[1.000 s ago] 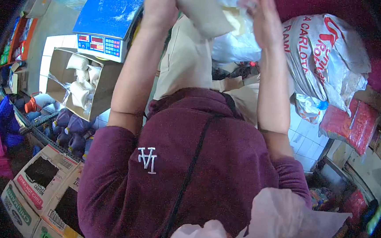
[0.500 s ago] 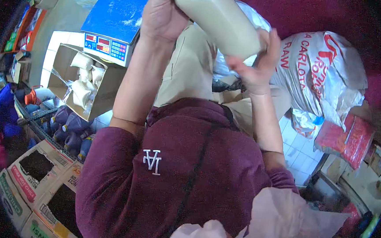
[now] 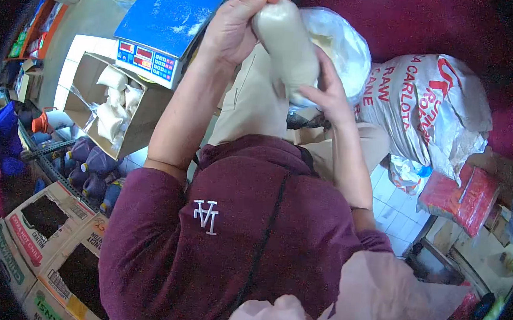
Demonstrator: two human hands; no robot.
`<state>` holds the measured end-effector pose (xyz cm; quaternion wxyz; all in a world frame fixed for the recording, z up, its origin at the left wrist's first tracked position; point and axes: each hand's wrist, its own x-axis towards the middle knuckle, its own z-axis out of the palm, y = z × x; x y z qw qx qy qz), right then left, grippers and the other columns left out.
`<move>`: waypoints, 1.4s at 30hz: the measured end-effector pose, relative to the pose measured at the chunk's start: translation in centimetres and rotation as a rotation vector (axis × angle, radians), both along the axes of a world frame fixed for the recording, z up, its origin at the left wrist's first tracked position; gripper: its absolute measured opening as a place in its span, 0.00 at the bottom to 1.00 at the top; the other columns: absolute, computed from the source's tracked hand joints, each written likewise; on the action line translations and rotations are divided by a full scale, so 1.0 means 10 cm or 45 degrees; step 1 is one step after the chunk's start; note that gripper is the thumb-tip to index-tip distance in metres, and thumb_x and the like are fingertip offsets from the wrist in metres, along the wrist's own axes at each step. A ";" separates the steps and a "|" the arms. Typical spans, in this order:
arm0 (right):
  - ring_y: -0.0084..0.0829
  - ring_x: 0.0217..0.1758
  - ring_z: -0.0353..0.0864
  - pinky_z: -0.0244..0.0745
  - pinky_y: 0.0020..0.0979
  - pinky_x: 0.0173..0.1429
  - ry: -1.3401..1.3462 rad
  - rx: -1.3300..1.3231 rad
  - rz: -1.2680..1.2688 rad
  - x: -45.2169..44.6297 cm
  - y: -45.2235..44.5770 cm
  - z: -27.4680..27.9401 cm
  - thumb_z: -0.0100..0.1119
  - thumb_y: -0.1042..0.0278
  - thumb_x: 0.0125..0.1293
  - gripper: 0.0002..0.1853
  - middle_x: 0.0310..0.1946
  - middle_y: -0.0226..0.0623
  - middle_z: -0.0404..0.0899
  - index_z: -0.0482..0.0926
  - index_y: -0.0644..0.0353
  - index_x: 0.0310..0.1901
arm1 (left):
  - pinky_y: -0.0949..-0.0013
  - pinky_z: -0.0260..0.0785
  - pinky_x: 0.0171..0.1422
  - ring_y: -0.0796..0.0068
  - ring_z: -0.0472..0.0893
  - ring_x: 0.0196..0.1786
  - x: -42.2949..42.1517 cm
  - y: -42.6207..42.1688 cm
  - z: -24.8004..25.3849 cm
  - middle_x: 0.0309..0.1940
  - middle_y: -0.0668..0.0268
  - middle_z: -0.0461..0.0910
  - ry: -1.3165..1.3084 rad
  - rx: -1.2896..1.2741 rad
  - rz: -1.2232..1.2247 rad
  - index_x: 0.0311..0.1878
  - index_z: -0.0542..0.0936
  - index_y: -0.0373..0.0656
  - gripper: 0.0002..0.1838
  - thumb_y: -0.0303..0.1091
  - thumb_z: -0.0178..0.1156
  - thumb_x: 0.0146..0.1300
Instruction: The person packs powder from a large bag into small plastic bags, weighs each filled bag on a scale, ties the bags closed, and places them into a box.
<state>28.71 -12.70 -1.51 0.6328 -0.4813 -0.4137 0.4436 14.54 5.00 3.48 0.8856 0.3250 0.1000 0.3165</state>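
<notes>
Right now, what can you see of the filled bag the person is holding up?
The bag looks like thin, shiny clear plastic, plump with something off-white; what that is, I can't tell. It is long with rounded ends, slightly tilted, held above the trousers. The left hand has its grip around the gathered top, where loose plastic pokes out. The right hand is at the lower end. Whether it's knotted is hidden.
</notes>
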 end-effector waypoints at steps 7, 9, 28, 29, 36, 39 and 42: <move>0.37 0.32 0.84 0.79 0.34 0.45 0.538 -0.440 0.241 0.19 0.11 0.06 0.38 0.29 0.66 0.42 0.29 0.45 0.82 0.78 0.72 0.40 | 0.65 0.72 0.53 0.59 0.79 0.48 0.09 -0.37 -0.42 0.41 0.60 0.80 0.481 1.990 0.713 0.37 0.80 0.41 0.06 0.30 0.58 0.58; 0.37 0.33 0.84 0.79 0.34 0.43 0.666 -0.529 0.456 0.09 0.13 0.30 0.37 0.31 0.67 0.41 0.31 0.46 0.83 0.78 0.72 0.40 | 0.64 0.72 0.52 0.58 0.79 0.47 0.12 -0.39 -0.38 0.40 0.61 0.80 0.399 2.062 0.641 0.37 0.80 0.41 0.06 0.30 0.59 0.56; 0.32 0.36 0.77 0.70 0.37 0.50 -2.492 0.415 -0.009 0.53 0.06 1.24 0.62 0.69 0.54 0.07 0.31 0.30 0.76 0.77 0.54 0.35 | 0.68 0.67 0.57 0.69 0.75 0.52 0.24 0.04 -0.25 0.47 0.62 0.79 0.373 1.957 0.200 0.38 0.82 0.39 0.14 0.41 0.63 0.58; 0.32 0.36 0.78 0.70 0.38 0.50 -2.421 0.439 -0.063 0.49 0.01 1.26 0.62 0.70 0.53 0.07 0.31 0.30 0.76 0.77 0.55 0.34 | 0.68 0.67 0.57 0.70 0.75 0.54 0.28 0.05 -0.10 0.49 0.62 0.79 0.358 2.047 0.288 0.37 0.82 0.39 0.14 0.41 0.64 0.57; 0.36 0.30 0.78 0.72 0.33 0.42 -1.694 0.385 -0.543 0.07 -0.13 1.08 0.57 0.71 0.63 0.05 0.28 0.36 0.78 0.76 0.61 0.38 | 0.65 0.68 0.56 0.68 0.74 0.53 0.94 -0.06 0.71 0.54 0.61 0.71 -0.125 1.510 0.452 0.37 0.82 0.40 0.08 0.28 0.68 0.53; 0.24 0.37 0.79 0.72 0.28 0.44 -0.116 0.560 -0.191 -0.07 0.06 0.88 0.51 0.67 0.71 0.09 0.32 0.35 0.79 0.75 0.65 0.40 | 0.69 0.70 0.55 0.72 0.75 0.53 0.80 -0.35 1.16 0.57 0.62 0.70 -0.409 0.961 -0.029 0.36 0.83 0.40 0.09 0.25 0.69 0.50; 0.25 0.37 0.78 0.69 0.36 0.54 -0.926 0.548 -0.435 0.29 0.24 1.15 0.58 0.68 0.60 0.05 0.30 0.29 0.77 0.78 0.57 0.38 | 0.68 0.68 0.59 0.71 0.74 0.56 0.61 -0.43 1.15 0.60 0.61 0.70 -0.418 0.846 -0.299 0.35 0.84 0.40 0.08 0.25 0.69 0.49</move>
